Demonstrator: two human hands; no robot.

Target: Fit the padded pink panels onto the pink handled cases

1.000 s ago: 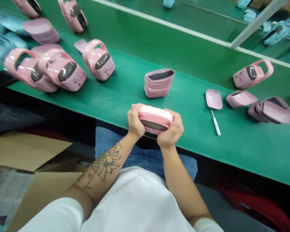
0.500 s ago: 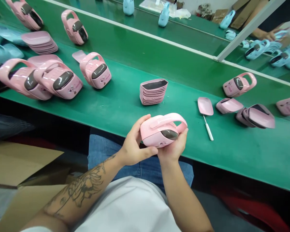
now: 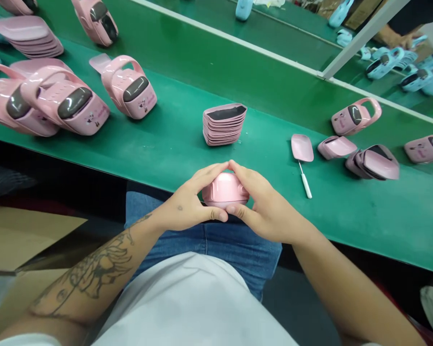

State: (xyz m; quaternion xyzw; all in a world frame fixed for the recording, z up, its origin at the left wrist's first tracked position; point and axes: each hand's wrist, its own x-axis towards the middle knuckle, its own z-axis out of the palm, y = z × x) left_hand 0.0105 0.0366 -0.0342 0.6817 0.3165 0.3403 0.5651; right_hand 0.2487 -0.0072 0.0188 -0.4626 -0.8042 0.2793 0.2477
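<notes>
A pink plastic case (image 3: 224, 189) sits between both my hands at the near edge of the green belt (image 3: 187, 144). My left hand (image 3: 187, 204) wraps its left side, thumb under and fingers arched over the top. My right hand (image 3: 261, 204) grips the right side the same way, and the fingertips of both hands meet above the case. Most of the case is hidden by my fingers. Just beyond it stands a stack of pink lids (image 3: 223, 124) with dark windows.
Several finished pink handled cases (image 3: 130, 89) lie at the left, another (image 3: 355, 115) at the right. A pink scoop with a white handle (image 3: 303, 156) and loose pink lids (image 3: 373, 162) lie right of my hands. Blue cases (image 3: 382, 67) sit beyond the rail. A cardboard box (image 3: 25, 235) is at lower left.
The case, held up sideways with its handle showing half a second ago, has been turned and lowered to the belt edge. Both hands now close over its top.
</notes>
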